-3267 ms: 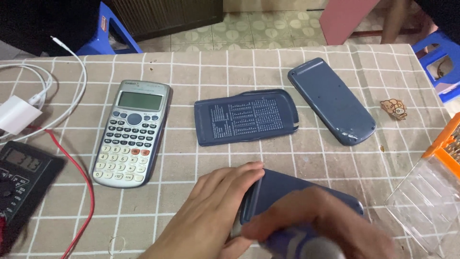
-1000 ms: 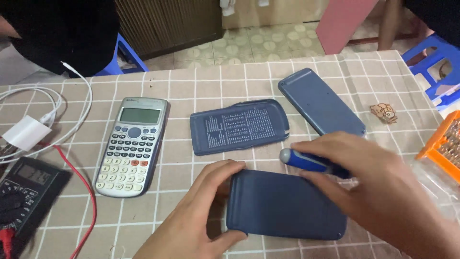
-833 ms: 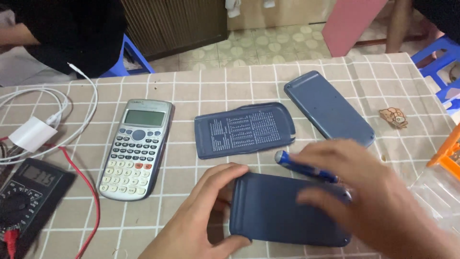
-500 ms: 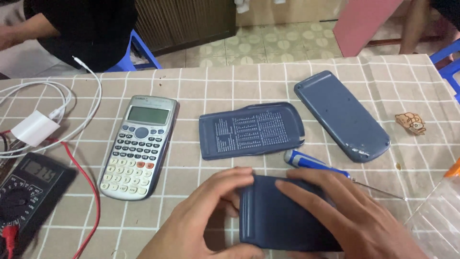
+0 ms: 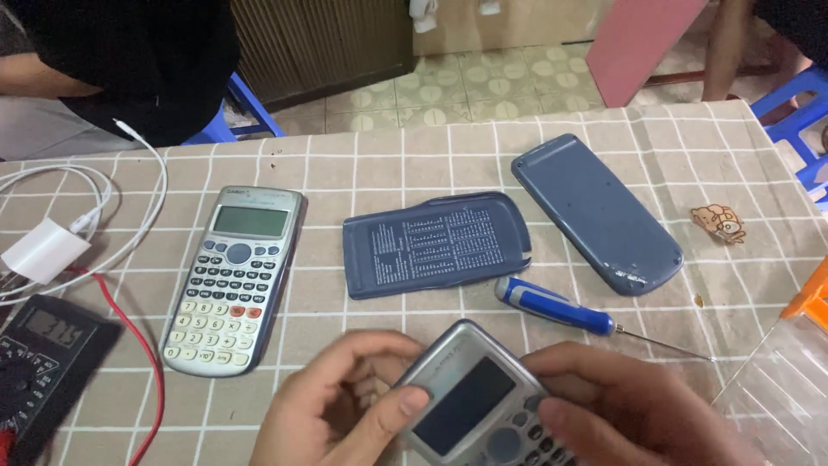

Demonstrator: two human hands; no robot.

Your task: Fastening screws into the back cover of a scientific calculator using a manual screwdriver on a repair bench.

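Note:
My left hand (image 5: 345, 406) and my right hand (image 5: 630, 414) together hold a silver calculator (image 5: 474, 401) face up at the table's near edge, its screen showing and my left thumb on its top edge. Just beyond my right hand lies a blue-handled screwdriver (image 5: 561, 309) with its thin tip pointing right. Further back rest two blue calculator covers: one with a printed inside face (image 5: 435, 243), one plain and slanted (image 5: 595, 211). A second silver calculator (image 5: 233, 276) lies face up to the left.
A black multimeter (image 5: 43, 362) with a red lead (image 5: 142, 362) sits at the left edge, near a white charger (image 5: 43, 250) and cable. A small sticker (image 5: 718, 223), a clear plastic box (image 5: 776, 388) and an orange item (image 5: 811, 298) are at the right. A person in black sits beyond the table.
The screwdriver left my right hand and now lies on the table. The dark blue piece under my hands has been turned over, and the calculator's keys and screen now face up.

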